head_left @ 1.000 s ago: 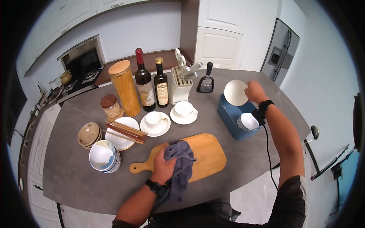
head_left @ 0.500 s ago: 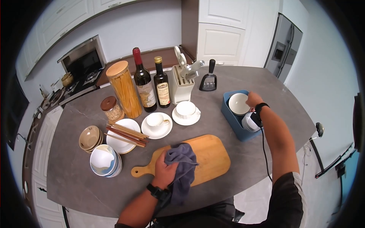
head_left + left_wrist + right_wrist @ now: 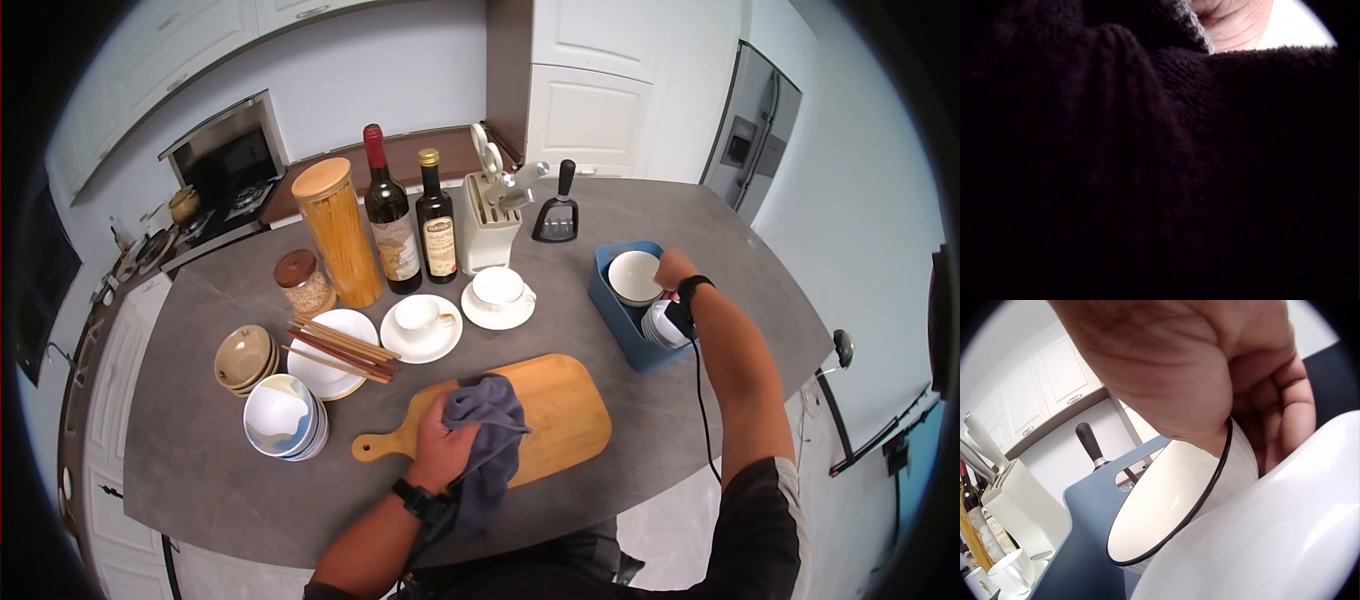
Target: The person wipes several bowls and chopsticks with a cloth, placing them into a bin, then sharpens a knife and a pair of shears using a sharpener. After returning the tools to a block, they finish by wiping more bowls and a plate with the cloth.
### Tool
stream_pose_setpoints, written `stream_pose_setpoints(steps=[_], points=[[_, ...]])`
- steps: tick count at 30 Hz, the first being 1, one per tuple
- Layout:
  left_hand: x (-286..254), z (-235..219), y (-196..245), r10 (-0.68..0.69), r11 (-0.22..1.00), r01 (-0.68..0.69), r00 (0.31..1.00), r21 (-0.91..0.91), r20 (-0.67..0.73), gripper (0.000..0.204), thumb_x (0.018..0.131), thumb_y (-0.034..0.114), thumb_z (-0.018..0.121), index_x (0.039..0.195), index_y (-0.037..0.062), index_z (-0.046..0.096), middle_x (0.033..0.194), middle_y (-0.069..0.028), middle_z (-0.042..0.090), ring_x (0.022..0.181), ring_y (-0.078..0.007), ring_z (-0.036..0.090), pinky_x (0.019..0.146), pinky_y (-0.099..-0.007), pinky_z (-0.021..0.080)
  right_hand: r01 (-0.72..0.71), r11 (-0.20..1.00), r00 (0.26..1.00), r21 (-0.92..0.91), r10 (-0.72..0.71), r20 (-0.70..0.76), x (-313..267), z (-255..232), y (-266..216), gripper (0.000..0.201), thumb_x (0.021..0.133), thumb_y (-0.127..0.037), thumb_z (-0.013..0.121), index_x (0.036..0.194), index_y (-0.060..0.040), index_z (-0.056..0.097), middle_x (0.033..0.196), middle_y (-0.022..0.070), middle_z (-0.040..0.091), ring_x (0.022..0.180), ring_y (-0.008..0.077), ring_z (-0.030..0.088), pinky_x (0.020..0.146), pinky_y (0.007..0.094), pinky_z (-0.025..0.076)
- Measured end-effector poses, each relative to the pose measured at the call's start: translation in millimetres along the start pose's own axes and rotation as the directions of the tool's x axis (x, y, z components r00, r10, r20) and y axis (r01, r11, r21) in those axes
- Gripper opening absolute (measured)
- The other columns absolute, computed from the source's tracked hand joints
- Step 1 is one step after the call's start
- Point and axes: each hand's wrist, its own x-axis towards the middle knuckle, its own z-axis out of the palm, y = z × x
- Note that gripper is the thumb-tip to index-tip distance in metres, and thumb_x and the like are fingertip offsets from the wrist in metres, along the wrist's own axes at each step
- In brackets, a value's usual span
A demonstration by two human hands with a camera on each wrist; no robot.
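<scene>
My right hand (image 3: 672,270) pinches the rim of a white bowl with a dark edge (image 3: 633,276) inside the blue bin (image 3: 612,305); the thumb lies inside the bowl (image 3: 1172,506) in the right wrist view. More white bowls (image 3: 660,325) sit in the bin's near end. My left hand (image 3: 445,440) grips a grey cloth (image 3: 490,425) on the wooden cutting board (image 3: 550,410). That dark cloth (image 3: 1147,175) fills nearly all of the left wrist view.
On the grey counter (image 3: 640,440) stand a knife block (image 3: 492,225), two bottles (image 3: 392,225), a pasta jar (image 3: 340,235), two cups on saucers (image 3: 420,325), a plate with chopsticks (image 3: 335,350), and stacked bowls (image 3: 282,415). A fridge (image 3: 755,140) stands far right.
My right hand has lowered the white bowl from above the bin down into it. The left hand stays on the cloth on the board.
</scene>
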Motion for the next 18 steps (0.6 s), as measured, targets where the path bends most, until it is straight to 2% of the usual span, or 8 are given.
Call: stream_pose_setpoints(steps=[2,3,5,6,10,12,16,18], points=[[1,0,-2,0.016,1.000,-0.016,1.000,0.004,-0.008,0.030,0.096,-0.002,0.072,0.125,-0.0015,0.067,0.114,-0.0090,0.077,0.105,-0.0148,0.072,0.096,-0.0320,0.057,0.090,0.975,0.989,-0.201,-0.111,-0.093,6,2,3,0.023,0.092,-0.003,0.060,0.098,0.0032,0.081,0.095,0.0239,0.081,0.086,0.0382,0.081,0.082,0.0465,0.065],[0,1,-1,0.024,1.000,-0.024,1.000,0.006,-0.015,0.031,0.095,-0.002,0.073,0.126,-0.0018,0.067,0.114,-0.0098,0.077,0.105,-0.0155,0.073,0.096,-0.0324,0.057,0.100,0.973,0.988,-0.207,-0.122,-0.093,0,0,1,0.023,0.092,-0.003,0.060,0.098,0.0032,0.081,0.095,0.0239,0.081,0.086,0.0382,0.081,0.082,0.0465,0.065],[1,1,2,0.037,0.998,-0.035,0.999,0.058,-0.021,0.033,0.094,-0.002,0.074,0.126,-0.0028,0.067,0.114,-0.0113,0.077,0.105,-0.0167,0.074,0.095,-0.0329,0.058,0.099,0.927,0.964,-0.362,-0.179,-0.195,-13,-2,-6,0.025,0.092,-0.006,0.063,0.109,-0.0001,0.081,0.115,0.0245,0.079,0.108,0.0397,0.078,0.093,0.0483,0.063],[0,-1,5,0.046,0.992,-0.044,0.999,0.116,-0.016,0.035,0.093,-0.002,0.074,0.127,-0.0039,0.066,0.114,-0.0127,0.078,0.105,-0.0179,0.075,0.095,-0.0334,0.058,0.064,0.924,0.978,-0.377,-0.132,-0.159,-17,-6,-12,0.028,0.092,-0.008,0.065,0.114,-0.0028,0.080,0.128,0.0239,0.075,0.122,0.0409,0.072,0.100,0.0501,0.060],[-2,-2,-4,0.067,0.985,-0.052,0.994,0.167,-0.086,0.038,0.092,0.001,0.076,0.128,-0.0043,0.065,0.113,-0.0156,0.078,0.105,-0.0217,0.077,0.093,-0.0345,0.059,0.105,0.874,0.950,-0.474,-0.230,-0.213,-13,1,-1,0.026,0.092,-0.011,0.066,0.113,-0.0044,0.080,0.124,0.0224,0.077,0.118,0.0395,0.074,0.101,0.0494,0.060],[0,-2,5,0.097,0.980,-0.092,0.995,0.174,-0.018,0.037,0.091,0.003,0.076,0.126,-0.0030,0.065,0.109,-0.0178,0.078,0.103,-0.0251,0.078,0.091,-0.0364,0.059,0.115,0.828,0.951,-0.549,-0.251,-0.180,-19,1,-5,0.026,0.092,-0.013,0.066,0.113,-0.0051,0.080,0.124,0.0223,0.077,0.119,0.0390,0.074,0.101,0.0486,0.061],[1,-3,0,0.103,0.987,-0.098,0.994,0.130,-0.035,0.035,0.091,0.005,0.077,0.123,-0.0019,0.065,0.106,-0.0193,0.077,0.101,-0.0292,0.078,0.088,-0.0379,0.058,0.125,0.766,0.959,-0.631,-0.256,-0.120,-37,-8,-21,0.029,0.090,-0.017,0.070,0.115,-0.0061,0.081,0.120,0.0214,0.079,0.116,0.0398,0.075,0.099,0.0481,0.061],[1,-2,1,0.070,0.994,-0.069,0.998,0.089,-0.004,0.034,0.091,0.006,0.076,0.122,-0.0022,0.064,0.105,-0.0206,0.077,0.100,-0.0323,0.078,0.087,-0.0388,0.058,0.126,0.766,0.951,-0.631,-0.274,-0.142,-38,-8,-22,0.027,0.091,-0.016,0.070,0.113,-0.0062,0.081,0.118,0.0212,0.079,0.114,0.0403,0.075,0.097,0.0487,0.061]])
